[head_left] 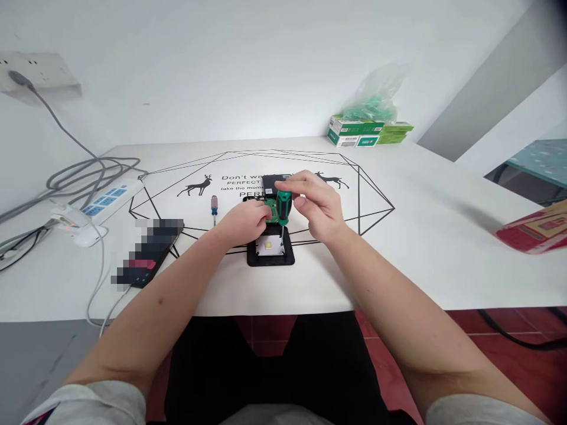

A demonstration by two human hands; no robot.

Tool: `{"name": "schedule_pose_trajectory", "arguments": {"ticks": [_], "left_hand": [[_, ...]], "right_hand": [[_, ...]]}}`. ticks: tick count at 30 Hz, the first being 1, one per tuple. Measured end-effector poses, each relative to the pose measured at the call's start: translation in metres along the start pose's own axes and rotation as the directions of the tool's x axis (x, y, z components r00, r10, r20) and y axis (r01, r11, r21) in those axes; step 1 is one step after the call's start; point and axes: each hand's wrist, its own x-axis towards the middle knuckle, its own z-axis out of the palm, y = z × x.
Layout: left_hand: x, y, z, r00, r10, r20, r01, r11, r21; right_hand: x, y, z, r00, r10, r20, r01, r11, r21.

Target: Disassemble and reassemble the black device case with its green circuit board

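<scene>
Sitting at the left, a white power strip [106, 203] lies behind a dark phone [153, 251]. Next comes a small screwdriver [214, 203] with a pinkish handle, then the left hand [245, 223], fingers bent and close together at the left of a green circuit board [271, 211] (whether they pinch it or merely rest there, I cannot make out). Between the forearms, just nearside of the left fingertips, lies a black casing [271, 261] with a pale plate [275, 250] in it; its far end is partly hidden. Over that plate's right side is the green screwdriver [284, 208], well nearer the right hand [318, 203], whose curled fingers have hold of the handle near its top. Its long axis is almost upright, shaft pointing down at the plate's right edge, contact uncertain. Farther right stand green boxes [357, 131], then a red packet [535, 230].
</scene>
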Motion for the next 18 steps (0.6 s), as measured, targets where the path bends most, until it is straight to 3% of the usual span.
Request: {"name": "schedule_pose_trajectory", "arguments": {"ticks": [8, 14, 18], "left_hand": [[0.0, 0.001, 0.001, 1.0, 0.002, 0.004, -0.002, 1.0, 0.012], [-0.001, 0.0, 0.003, 1.0, 0.01, -0.001, -0.009, 0.999, 0.034], [-0.001, -0.001, 0.002, 1.0, 0.004, -0.011, -0.004, 0.999, 0.044]], "right_hand": [[0.001, 0.0, 0.003, 0.993, 0.071, -0.09, -0.077, 0.995, -0.065], [-0.002, 0.002, 0.012, 0.973, 0.186, -0.137, -0.173, 0.979, 0.107], [-0.006, 0.001, 0.015, 0.953, 0.267, -0.144, -0.249, 0.96, 0.128]]}}
